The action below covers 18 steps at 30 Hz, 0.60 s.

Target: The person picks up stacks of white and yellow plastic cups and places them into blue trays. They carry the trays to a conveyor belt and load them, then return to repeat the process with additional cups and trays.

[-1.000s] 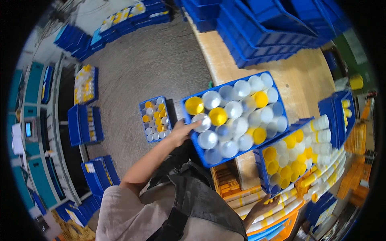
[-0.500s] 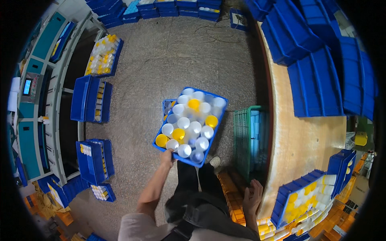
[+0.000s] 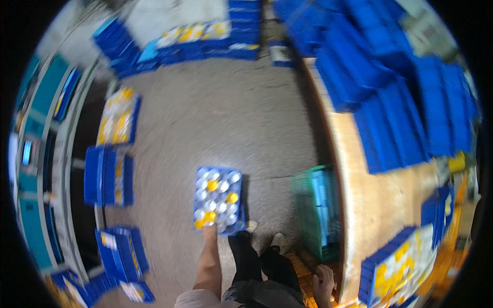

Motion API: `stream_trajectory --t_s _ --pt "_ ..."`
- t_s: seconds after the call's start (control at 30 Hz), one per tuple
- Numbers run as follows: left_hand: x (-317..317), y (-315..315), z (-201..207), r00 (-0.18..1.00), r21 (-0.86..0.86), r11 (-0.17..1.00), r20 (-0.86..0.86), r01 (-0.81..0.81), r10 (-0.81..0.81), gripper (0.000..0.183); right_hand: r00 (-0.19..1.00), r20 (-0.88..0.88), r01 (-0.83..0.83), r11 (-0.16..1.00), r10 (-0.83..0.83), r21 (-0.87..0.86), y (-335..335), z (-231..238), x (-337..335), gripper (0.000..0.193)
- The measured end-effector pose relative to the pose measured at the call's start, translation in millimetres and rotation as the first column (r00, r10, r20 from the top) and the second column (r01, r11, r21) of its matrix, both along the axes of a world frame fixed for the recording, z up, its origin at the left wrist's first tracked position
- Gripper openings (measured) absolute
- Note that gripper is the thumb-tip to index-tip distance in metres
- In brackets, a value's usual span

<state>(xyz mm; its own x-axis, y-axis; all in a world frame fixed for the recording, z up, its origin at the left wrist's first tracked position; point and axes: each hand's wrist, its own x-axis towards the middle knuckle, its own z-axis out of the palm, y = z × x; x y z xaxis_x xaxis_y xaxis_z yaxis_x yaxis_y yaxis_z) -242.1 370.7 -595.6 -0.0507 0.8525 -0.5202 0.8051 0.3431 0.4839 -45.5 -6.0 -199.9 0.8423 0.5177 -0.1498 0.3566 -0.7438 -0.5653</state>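
Note:
My left hand (image 3: 210, 230) grips the near edge of a blue crate (image 3: 239, 173), with its arm stretched down and forward. White and yellow open-ended tubes (image 3: 222, 186) stand upright in rows inside it. The held crate sits low, over another blue crate (image 3: 243, 218) that mostly hides below it; whether the two touch I cannot tell. Beside the wooden bench, my right hand (image 3: 324, 281) hangs with loosely bent fingers apart and nothing in it. My feet are just right of the crates. The picture is somewhat blurred.
A green basket (image 3: 305, 205) with light-blue contents stands by the wooden bench (image 3: 380, 200). Stacked blue crates (image 3: 390, 123) and a crate of yellow and white tubes (image 3: 398, 269) rest on the bench. More blue crates (image 3: 109, 174) line the machine at left; others stand along the far wall.
My left hand has lowered the blue crate of tubes toward the floor, over the other crate. The view has shifted, showing more of the far wall. My right hand still hangs by the bench.

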Motion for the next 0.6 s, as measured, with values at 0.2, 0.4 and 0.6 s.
stream_trajectory --t_s 0.2,0.4,0.6 --pt "186 -52 136 0.897 0.131 0.888 -0.023 0.440 -0.441 0.054 0.940 0.064 0.310 0.919 -0.335 0.244 -46 38 52 0.033" --pt "394 -207 337 0.256 0.812 0.342 0.245 0.473 -0.935 0.031 0.728 0.299 0.464 0.765 -0.616 0.447 -162 94 150 0.030" --pt "508 -366 427 -0.304 0.852 0.069 0.260 0.518 -0.916 0.032 0.332 0.435 0.576 0.545 -0.837 0.609 -330 138 251 0.023"
